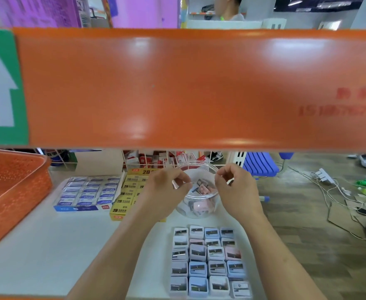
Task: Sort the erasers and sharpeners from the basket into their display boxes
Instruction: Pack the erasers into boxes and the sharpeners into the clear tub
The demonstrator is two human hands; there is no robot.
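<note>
Your left hand [167,189] and right hand [236,187] each pinch the rim of the clear round jar [196,213], fingers curled on it. Pink and grey sharpeners [203,189] lie inside. The jar is on the white shelf [48,245], just behind the filled sharpener display box [210,260]. To its left are a yellow "2B" eraser box [128,191], a blue "ERASER" box [87,194] and, far left, the orange basket [13,185].

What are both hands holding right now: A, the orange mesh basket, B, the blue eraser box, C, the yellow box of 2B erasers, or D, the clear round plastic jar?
D: the left hand and right hand each pinch the rim of the clear round plastic jar.
</note>
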